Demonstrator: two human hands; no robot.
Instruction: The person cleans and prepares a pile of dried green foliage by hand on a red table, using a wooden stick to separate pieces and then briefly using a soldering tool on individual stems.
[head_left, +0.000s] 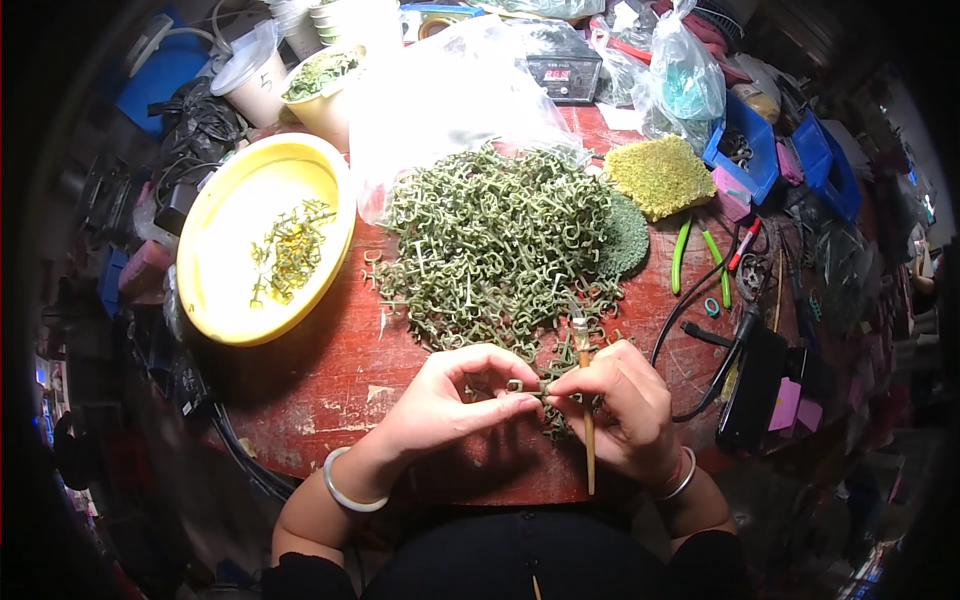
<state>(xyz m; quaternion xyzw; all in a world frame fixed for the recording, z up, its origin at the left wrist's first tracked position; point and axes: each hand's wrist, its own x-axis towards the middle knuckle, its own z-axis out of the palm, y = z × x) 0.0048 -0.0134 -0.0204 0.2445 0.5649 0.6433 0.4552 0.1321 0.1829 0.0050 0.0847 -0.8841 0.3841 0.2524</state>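
Note:
Between the fingertips of both hands is one small green hook-ended piece (516, 385), perhaps of wax. My left hand (457, 401) pinches it between thumb and forefinger from the left. My right hand (630, 405) grips its other side and also holds a slim tool with a wooden handle (589, 450). That tool stands nearly upright in the picture, its narrow metal tip towards the pile. Just beyond my hands lies a large heap of similar green pieces (495, 247), with some scattered below my fingers. A yellow basin (217, 270) on the left holds a smaller number of them.
The red worktable (337, 397) has worn paint. Behind the heap are a plastic bag (465, 90) and a box with a lit display (562, 67). At right lie a yellow sponge-like block (660, 176), green-handled pliers (680, 256), a red pen (744, 244), cables and blue bins (750, 142).

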